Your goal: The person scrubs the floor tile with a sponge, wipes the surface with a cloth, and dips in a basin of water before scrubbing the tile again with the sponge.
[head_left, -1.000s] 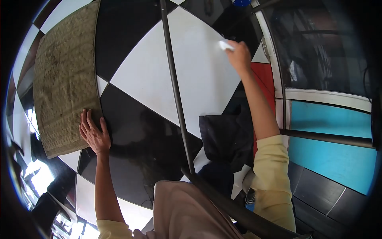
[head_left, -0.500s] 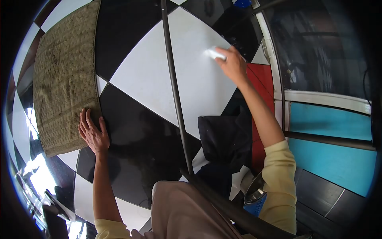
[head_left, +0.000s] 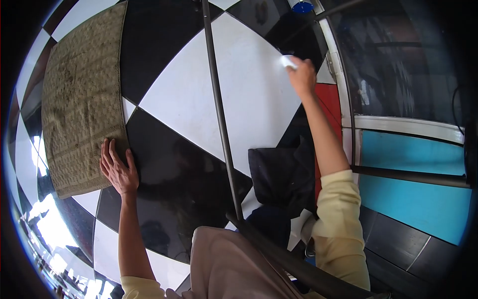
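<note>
My left hand [head_left: 118,167] lies flat with its fingers spread, on the lower right corner of a brown textured mat [head_left: 84,99]. In my right hand [head_left: 302,75] is a small white object [head_left: 288,62], blurred, its kind unclear; my fingers are closed round its near end. That hand is over the right corner of a large white floor tile [head_left: 234,79], and the object's tip is at or just above the tile. A dark cloth [head_left: 279,172] lies on the floor beneath my right forearm.
A thin dark metal bar [head_left: 217,94] crosses the view between my hands and meets a thicker bar [head_left: 294,261] near my lap. Black tiles [head_left: 169,174] surround the white one. At the right stand a white-framed dark glass panel [head_left: 393,65] and blue panels [head_left: 413,199]. A blue round thing [head_left: 302,7] is at the top.
My right hand has moved right and slightly up with the white object, toward the glass panel's frame. My left hand stays on the mat. The view has shifted slightly.
</note>
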